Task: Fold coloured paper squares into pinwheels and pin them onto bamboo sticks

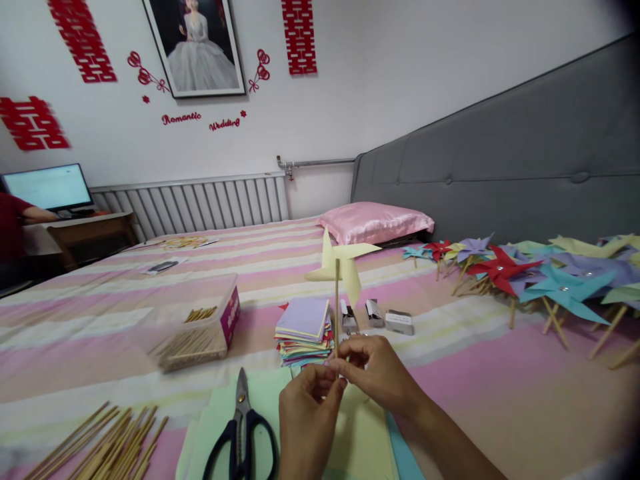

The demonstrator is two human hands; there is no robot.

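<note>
A pale yellow paper pinwheel stands upright on a thin wooden stick. Both my hands pinch the stick's lower end: my left hand from below and left, my right hand from the right. They are over green and yellow paper sheets on the striped bed. Black-handled scissors lie just left of my left hand. A stack of coloured paper squares sits right behind the stick.
A clear plastic box of sticks stands at centre left; loose wooden sticks lie at the bottom left. Finished pinwheels are piled on the right by the grey headboard. Small staple boxes, a pink pillow. A person in red sits at a monitor far left.
</note>
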